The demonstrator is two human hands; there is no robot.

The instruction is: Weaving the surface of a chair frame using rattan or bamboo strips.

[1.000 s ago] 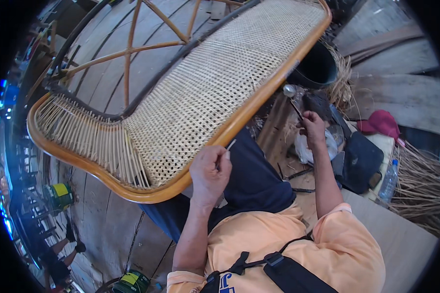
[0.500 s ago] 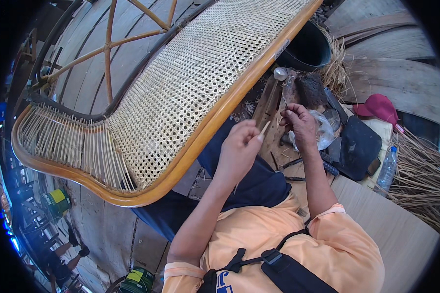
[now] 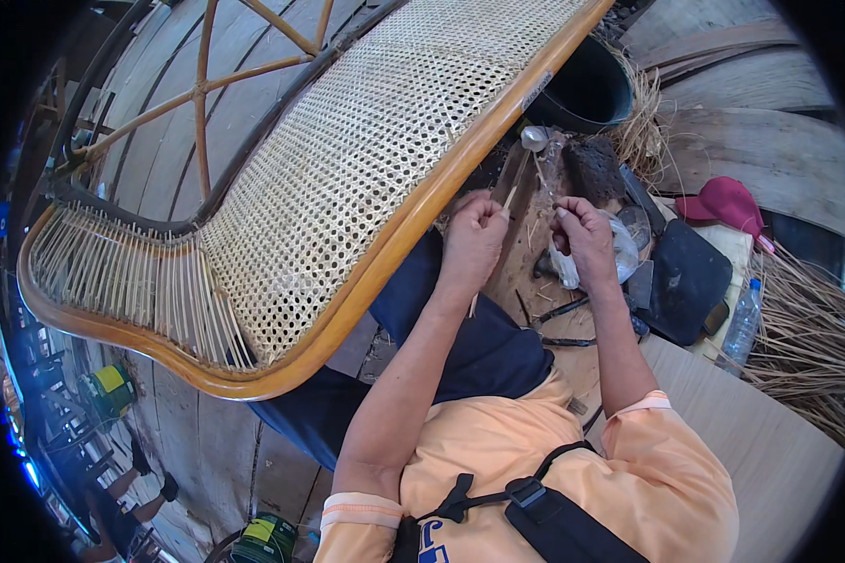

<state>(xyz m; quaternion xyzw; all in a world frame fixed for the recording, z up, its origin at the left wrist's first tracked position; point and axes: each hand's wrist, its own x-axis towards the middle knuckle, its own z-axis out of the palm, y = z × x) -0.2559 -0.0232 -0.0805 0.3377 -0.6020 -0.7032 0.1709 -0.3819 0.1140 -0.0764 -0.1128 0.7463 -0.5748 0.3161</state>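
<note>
My left hand point(image 3: 474, 246) is closed on a pale cane strip point(image 3: 510, 198); its tip sticks up past the fingers and its tail hangs below the wrist. Level with it, my right hand point(image 3: 587, 239) pinches a thin, narrow tool point(image 3: 541, 174) pointing up and away; its exact kind is too small to make out. A gap lies between the two hands. To the left slants a wood-framed furniture piece with a woven cane panel point(image 3: 347, 178). Loose cane ends point(image 3: 150, 272) stand in rows across its lower left part. Its wooden rim point(image 3: 413, 225) passes just left of my left hand.
Beyond my hands are a black bucket point(image 3: 587, 89), a dark block point(image 3: 599, 171) and a clear plastic bag point(image 3: 622, 249). Rightward lie a red cap point(image 3: 725, 205), a black flat case point(image 3: 690, 281), a plastic bottle point(image 3: 742, 324) and a cane bundle point(image 3: 803, 328). Green buckets point(image 3: 265, 540) stand lower left.
My left hand has moved up and slightly right, and its cane strip now points more upright. My right hand has shifted only slightly, still pinching the thin tool.
</note>
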